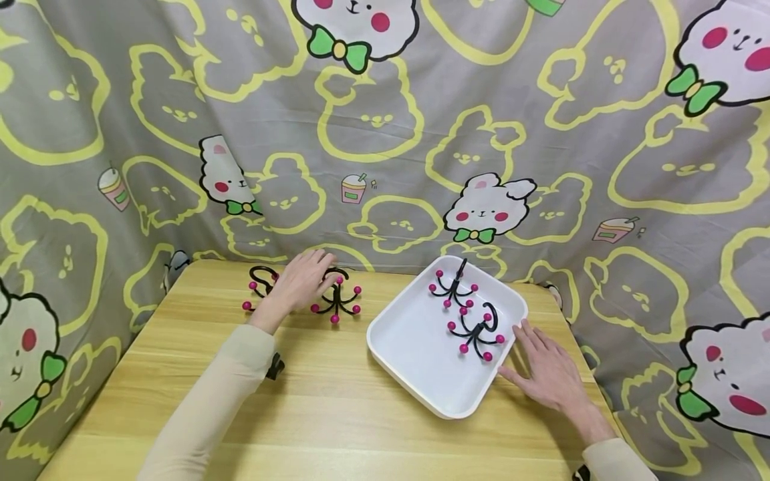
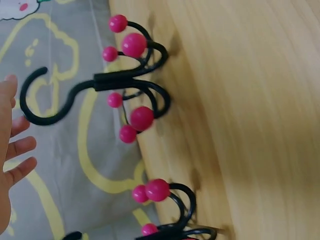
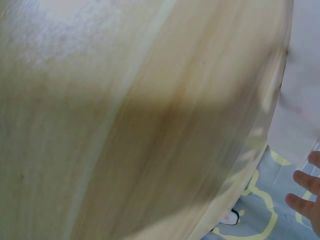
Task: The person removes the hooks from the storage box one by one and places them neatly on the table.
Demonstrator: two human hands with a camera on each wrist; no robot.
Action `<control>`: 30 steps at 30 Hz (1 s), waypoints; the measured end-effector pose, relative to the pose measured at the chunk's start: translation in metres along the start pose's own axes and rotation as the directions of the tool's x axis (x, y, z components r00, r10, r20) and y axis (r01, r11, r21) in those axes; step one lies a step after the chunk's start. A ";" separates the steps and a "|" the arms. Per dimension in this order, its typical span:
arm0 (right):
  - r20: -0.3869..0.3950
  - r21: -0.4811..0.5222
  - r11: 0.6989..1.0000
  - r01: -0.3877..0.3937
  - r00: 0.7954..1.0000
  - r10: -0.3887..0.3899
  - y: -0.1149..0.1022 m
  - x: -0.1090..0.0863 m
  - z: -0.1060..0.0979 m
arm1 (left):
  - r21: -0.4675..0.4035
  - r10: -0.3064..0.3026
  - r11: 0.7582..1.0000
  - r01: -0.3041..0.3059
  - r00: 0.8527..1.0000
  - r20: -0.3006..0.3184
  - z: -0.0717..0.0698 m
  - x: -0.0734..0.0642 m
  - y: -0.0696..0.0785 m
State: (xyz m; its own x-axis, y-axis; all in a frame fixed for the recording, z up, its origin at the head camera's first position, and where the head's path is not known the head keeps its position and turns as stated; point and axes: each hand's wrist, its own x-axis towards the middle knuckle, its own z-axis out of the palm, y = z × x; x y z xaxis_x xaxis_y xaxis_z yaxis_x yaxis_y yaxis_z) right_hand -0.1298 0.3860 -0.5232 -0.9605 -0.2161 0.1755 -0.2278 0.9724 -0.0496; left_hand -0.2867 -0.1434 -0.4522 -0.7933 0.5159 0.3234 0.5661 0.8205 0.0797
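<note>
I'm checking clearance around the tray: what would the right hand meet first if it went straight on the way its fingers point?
The right hand would probably meet the white tray at its right-hand rim; they lie very close in the head view, though whether they touch is unclear.

Black hooks point(image 2: 115, 80) with magenta balls point(image 2: 142, 118); my own sleeves point(image 1: 207, 401), plain cream.
The tray point(image 1: 415, 354) is uniformly white; the table point(image 1: 325, 427) shows yellow-brown, streaked wood grain. The grey curtain point(image 1: 397, 177) carries a print of yellow animal outlines, white black-edged heads with red cheeks and green bows, and small pink cups.
</note>
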 end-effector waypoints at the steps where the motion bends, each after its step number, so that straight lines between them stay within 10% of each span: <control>1: 0.000 0.000 1.000 -0.001 1.000 0.001 0.000 0.000 0.000 | 0.001 0.004 1.000 -0.004 1.000 -0.004 -0.001 0.001 0.002; 30: 0.002 0.004 1.000 0.007 1.000 -0.007 0.000 0.001 0.002 | -0.020 0.157 0.987 -0.158 0.987 -0.043 -0.005 0.048 0.110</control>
State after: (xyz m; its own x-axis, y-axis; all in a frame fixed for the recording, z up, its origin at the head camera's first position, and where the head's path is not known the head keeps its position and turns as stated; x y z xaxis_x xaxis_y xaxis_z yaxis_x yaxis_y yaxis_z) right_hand -0.1310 0.3861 -0.5252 -0.9592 -0.2229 0.1737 -0.2350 0.9706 -0.0524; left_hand -0.2615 -0.0297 -0.4234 -0.6845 0.6269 0.3721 0.6882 0.7240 0.0462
